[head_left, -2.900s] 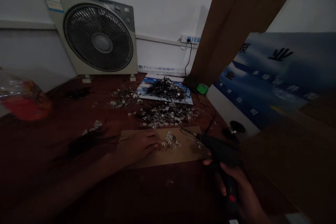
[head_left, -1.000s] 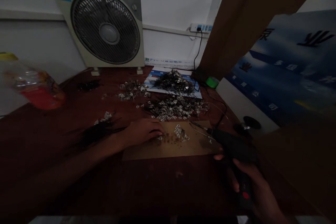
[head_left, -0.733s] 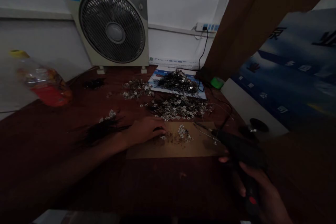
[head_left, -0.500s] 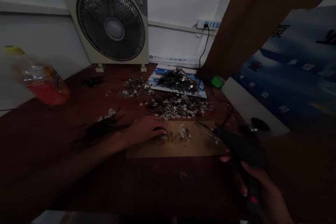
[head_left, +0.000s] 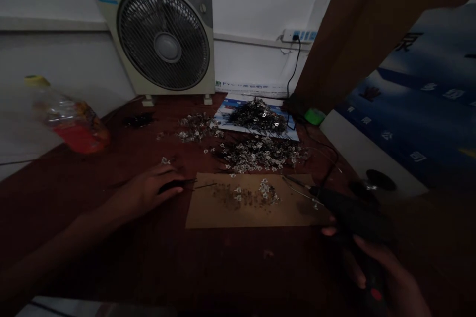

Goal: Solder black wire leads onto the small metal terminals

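Observation:
My left hand (head_left: pixel 154 189) lies over a bundle of thin black wires (head_left: pixel 177 184) left of the brown cardboard sheet (head_left: pixel 208 218). Thumb and fingers are apart, with black wires showing in the gap; the palm side is hidden. In my right hand (head_left: pixel 386 262) is a black soldering gun (head_left: pixel 353 213) with a red spot on its handle. Its thin tip (head_left: pixel 297 182) points left over the cardboard's right part, a fine wire beside it. Small silvery pieces (head_left: pixel 266 189) sit in little clusters on the cardboard, among dark stains.
Heaps of silvery pieces with black wires (head_left: pixel 256 153) lie behind the cardboard, and another heap (head_left: pixel 256 116) on a printed sheet. A box fan (head_left: pixel 167 47), a bottle with red liquid (head_left: pixel 76 129), green tape (head_left: pixel 314 116) and a power strip (head_left: pixel 297 35) stand around.
My left hand has moved left, off the cardboard and onto the black wires, its fingers now apart. The soldering gun stays at the cardboard's right part. The view has shifted slightly.

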A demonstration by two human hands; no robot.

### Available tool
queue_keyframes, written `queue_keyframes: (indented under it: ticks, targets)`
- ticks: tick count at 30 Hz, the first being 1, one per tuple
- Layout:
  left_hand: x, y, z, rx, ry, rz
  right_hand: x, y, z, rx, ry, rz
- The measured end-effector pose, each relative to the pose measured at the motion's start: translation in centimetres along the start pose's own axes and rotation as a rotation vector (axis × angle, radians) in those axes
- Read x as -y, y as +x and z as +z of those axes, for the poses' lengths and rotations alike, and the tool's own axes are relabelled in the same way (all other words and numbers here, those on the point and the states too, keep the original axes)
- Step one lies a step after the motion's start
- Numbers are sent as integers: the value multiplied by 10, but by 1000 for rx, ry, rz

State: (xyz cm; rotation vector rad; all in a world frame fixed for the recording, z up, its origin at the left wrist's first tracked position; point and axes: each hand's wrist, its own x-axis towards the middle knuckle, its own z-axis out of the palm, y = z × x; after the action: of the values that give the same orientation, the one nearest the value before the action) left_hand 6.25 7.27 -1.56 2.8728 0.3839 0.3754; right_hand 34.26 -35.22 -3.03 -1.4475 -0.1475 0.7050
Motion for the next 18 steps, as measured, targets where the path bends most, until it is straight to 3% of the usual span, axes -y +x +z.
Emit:
queue_keyframes:
  ticks: [4,11,18]
  targets:
    - [0,0,6,14,22,-17,3,-4,0,-33,-4,47]
    - [-28,29,12,68,39,86,-2,2,-4,98,14,-16]
    - [-40,51,15,133,51,167,-1,3,-7,113,27,-56]
